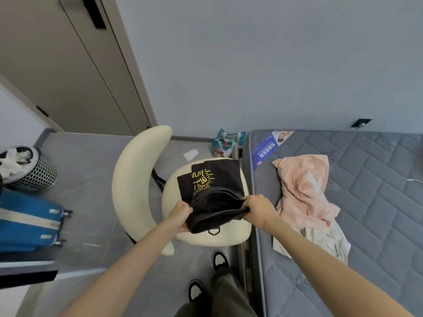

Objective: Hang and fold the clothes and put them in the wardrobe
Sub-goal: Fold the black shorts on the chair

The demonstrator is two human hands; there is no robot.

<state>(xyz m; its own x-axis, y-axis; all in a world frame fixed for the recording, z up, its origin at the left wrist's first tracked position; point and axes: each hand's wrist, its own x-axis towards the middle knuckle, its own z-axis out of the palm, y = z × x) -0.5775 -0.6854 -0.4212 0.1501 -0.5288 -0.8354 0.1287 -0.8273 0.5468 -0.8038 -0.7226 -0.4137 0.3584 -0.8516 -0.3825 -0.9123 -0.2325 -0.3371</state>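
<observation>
A black T-shirt (215, 179) with a yellow print lies folded on the seat of a cream chair (137, 179). My left hand (179, 213) grips its near left edge. My right hand (258, 210) grips the near right edge, and the near part is lifted and bunched between the two hands. A pink garment (304, 191) lies crumpled on the grey mattress (377, 202) to the right, on top of a pale cloth (329, 241). The wardrobe door (75, 72) stands shut at the upper left.
A mesh basket (34, 172) with white cloth stands at the left by a blue suitcase (25, 220). A teal bag (225, 143) and a paper scrap (191, 154) lie on the floor behind the chair. My shoes (219, 259) stand beside the bed edge.
</observation>
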